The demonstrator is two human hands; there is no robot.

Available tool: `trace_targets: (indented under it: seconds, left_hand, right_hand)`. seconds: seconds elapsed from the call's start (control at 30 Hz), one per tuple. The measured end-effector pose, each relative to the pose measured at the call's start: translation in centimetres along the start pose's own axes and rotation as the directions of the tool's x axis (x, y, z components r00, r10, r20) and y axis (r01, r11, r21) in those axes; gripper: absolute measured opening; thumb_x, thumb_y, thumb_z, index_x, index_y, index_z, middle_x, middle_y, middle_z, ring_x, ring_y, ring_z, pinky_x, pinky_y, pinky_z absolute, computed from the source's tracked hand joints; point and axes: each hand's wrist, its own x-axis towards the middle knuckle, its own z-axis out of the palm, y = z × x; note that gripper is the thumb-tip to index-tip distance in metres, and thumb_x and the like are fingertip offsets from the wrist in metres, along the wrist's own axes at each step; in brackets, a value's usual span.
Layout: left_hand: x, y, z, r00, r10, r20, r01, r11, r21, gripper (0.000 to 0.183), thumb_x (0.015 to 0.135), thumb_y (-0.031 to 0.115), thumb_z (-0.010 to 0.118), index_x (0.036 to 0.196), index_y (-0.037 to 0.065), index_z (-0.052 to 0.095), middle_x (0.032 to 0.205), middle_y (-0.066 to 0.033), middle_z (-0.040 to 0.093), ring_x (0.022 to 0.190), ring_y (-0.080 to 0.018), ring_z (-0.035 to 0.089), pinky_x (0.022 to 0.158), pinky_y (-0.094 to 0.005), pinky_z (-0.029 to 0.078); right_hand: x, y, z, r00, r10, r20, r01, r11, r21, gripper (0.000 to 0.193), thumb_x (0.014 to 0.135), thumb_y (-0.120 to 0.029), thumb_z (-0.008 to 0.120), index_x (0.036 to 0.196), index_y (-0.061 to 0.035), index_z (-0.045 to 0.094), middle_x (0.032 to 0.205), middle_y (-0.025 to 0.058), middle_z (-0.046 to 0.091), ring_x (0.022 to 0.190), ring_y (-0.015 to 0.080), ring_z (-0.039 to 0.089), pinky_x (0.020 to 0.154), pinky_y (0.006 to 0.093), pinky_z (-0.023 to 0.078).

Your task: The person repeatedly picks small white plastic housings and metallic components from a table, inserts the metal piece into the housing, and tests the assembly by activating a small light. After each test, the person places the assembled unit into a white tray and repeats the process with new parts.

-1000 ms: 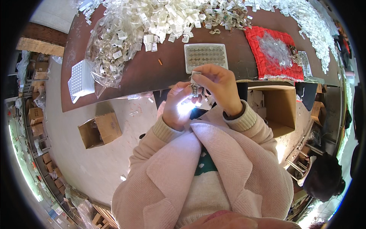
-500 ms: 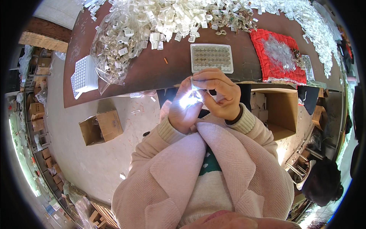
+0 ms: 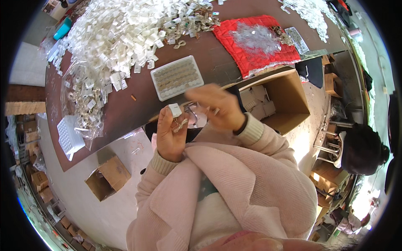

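A small white plastic battery case (image 3: 174,110) is pinched between the thumb and fingers of my left hand (image 3: 169,140). Thin coiled wire (image 3: 181,125) hangs from the case over the fingers. To its right, my right hand (image 3: 222,109) is raised and apart from the case, its fingers smeared by motion. A small pale bit shows near its thumb, too blurred to name. Just beyond both hands, a white tray (image 3: 155,87) with rows of round, coin-like cells lies on the brown table (image 3: 121,111).
A big heap of white cases (image 3: 121,37) covers the far table, beside a clear bag (image 3: 86,108) of wired pieces. White moulded trays (image 3: 69,136) stand at the left edge. Red quilted cloth (image 3: 234,52) bears clear strands. Cardboard boxes (image 3: 293,100) (image 3: 115,171) sit below the table.
Both hands were together around a bright light; now they are apart, the light no longer shows, and the left holds the case. My view has turned, shifting the table contents leftward.
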Motion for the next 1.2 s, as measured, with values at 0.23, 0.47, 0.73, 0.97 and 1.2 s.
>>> trace_targets:
  seconds: [0.23, 0.47, 0.73, 0.97, 1.2]
  left_hand:
    - [1.0, -0.9, 1.8, 0.981, -0.009, -0.191, 0.016, 0.999, 0.039, 0.017, 0.102, 0.022, 0.059, 0.100, 0.006, 0.057, 0.087, -0.0058, 0.054, 0.077, -0.0137, 0.044, 0.074, -0.0313, 0.036]
    - [1.5, -0.9, 1.4, 0.996, 0.044, 0.074, -0.050, 0.996, 0.076, 0.017, 0.099, 0.017, 0.062, 0.107, 0.002, 0.059, 0.093, -0.0090, 0.060, 0.079, -0.0142, 0.049, 0.075, -0.0315, 0.038]
    - [0.5, -0.7, 1.9, 0.989, 0.144, 0.046, -0.151, 0.958, 0.244, 0.016, 0.098, 0.013, 0.064, 0.112, 0.005, 0.065, 0.103, -0.0104, 0.069, 0.094, -0.0180, 0.063, 0.082, -0.0320, 0.048]
    - [0.0, 0.0, 1.5, 0.977, 0.205, 0.061, -0.214, 0.922, 0.324, 0.016, 0.097, 0.010, 0.065, 0.111, 0.002, 0.065, 0.102, -0.0090, 0.070, 0.090, -0.0166, 0.066, 0.084, -0.0312, 0.051]
    - [0.0, 1.2, 0.7, 0.968, 0.213, 0.131, -0.245, 0.909, 0.337, 0.016, 0.090, -0.001, 0.072, 0.105, 0.000, 0.070, 0.099, -0.0114, 0.074, 0.085, -0.0143, 0.071, 0.080, -0.0258, 0.057]
  right_hand:
    - [-1.8, 8.7, -10.8, 0.883, 0.104, -0.458, -0.401, 0.675, -0.619, 0.015, 0.084, -0.005, 0.072, 0.098, -0.0044, 0.075, 0.092, 0.0145, 0.069, 0.086, 0.0329, 0.066, 0.076, 0.0388, 0.053]
    - [-0.5, 7.5, -9.2, 0.908, 0.095, -0.407, -0.335, 0.748, -0.573, 0.006, 0.087, 0.000, 0.066, 0.092, -0.0033, 0.068, 0.089, 0.0135, 0.067, 0.083, 0.0352, 0.064, 0.073, 0.0426, 0.051]
    - [1.9, -2.3, -0.2, 0.999, 0.007, -0.033, -0.009, 0.998, -0.065, 0.029, 0.082, 0.012, 0.065, 0.107, -0.0034, 0.067, 0.094, 0.0139, 0.066, 0.084, 0.0292, 0.067, 0.073, 0.0342, 0.055]
    - [3.0, -3.8, 0.4, 0.990, -0.117, 0.081, 0.128, 0.980, -0.152, 0.038, 0.072, 0.007, 0.069, 0.108, -0.0024, 0.062, 0.091, 0.0119, 0.066, 0.080, 0.0314, 0.066, 0.070, 0.0389, 0.055]
    - [2.7, -4.3, -0.1, 0.988, 0.034, 0.149, -0.012, 0.990, -0.142, 0.022, 0.084, 0.004, 0.070, 0.105, -0.0006, 0.065, 0.093, 0.0132, 0.070, 0.079, 0.0292, 0.070, 0.070, 0.0343, 0.056]
